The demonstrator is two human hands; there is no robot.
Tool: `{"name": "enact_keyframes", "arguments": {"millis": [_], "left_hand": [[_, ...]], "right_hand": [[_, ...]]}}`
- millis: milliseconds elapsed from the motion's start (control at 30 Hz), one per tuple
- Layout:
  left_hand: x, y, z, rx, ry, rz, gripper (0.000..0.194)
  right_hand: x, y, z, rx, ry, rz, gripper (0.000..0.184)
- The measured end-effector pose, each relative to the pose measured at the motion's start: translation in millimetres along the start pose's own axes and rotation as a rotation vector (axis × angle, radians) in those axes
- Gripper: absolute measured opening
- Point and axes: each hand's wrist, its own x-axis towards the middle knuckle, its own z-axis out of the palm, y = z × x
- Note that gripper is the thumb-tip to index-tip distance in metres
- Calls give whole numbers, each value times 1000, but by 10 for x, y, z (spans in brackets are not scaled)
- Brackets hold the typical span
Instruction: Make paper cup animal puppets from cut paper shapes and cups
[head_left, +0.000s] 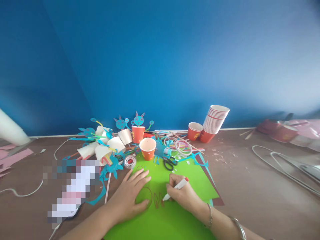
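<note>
A sheet of green paper [185, 220] lies in front of me, with a circle and two long ear-like shapes outlined on it in a reddish line. My left hand [136, 191] rests flat on the sheet with its fingers spread, partly covering the drawn circle. Gripped in my right hand [183, 193] is a white marker [177, 187] with a red end, its tip down at the right-hand ear shape. Just beyond the hands are black-handled scissors [170, 164], a roll of tape [130, 161] and a red paper cup [147, 149] standing upright.
Paper cups with blue animal faces [139, 120] crowd the back left. A tall leaning cup stack [215, 123] and a single cup [195, 131] stand by the blue wall. Straws and blue scraps lie between them. A white cable [280, 165] loops at right; a pixelated object [75, 190] lies left.
</note>
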Motion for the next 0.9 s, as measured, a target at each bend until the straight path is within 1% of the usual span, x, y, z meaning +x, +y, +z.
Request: {"name": "enact_keyframes", "arguments": {"millis": [167, 400, 500, 567, 667, 733, 833, 900], "left_hand": [[0, -3, -1, -11, 11, 10, 60], [3, 1, -9, 4, -14, -8, 60], [-1, -3, -10, 8, -19, -11, 60], [-11, -19, 2, 5, -8, -1, 60], [-36, -50, 29, -15, 58, 31, 56], [-56, -63, 44, -28, 135, 44, 50], [-70, -65, 47, -32, 271, 20, 36], [-57, -73, 31, -23, 360, -22, 29]], "right_hand": [[-14, 9, 2, 29, -44, 30, 16], [-23, -8, -4, 75, -95, 62, 15], [-12, -36, -25, 156, -109, 83, 17], [-2, -70, -49, 251, -77, 96, 21], [18, -123, -91, 393, 25, 106, 29], [37, -140, -115, 483, 96, 102, 35], [75, -132, -139, 595, 155, 92, 41], [99, -116, -148, 620, 178, 88, 43]]}}
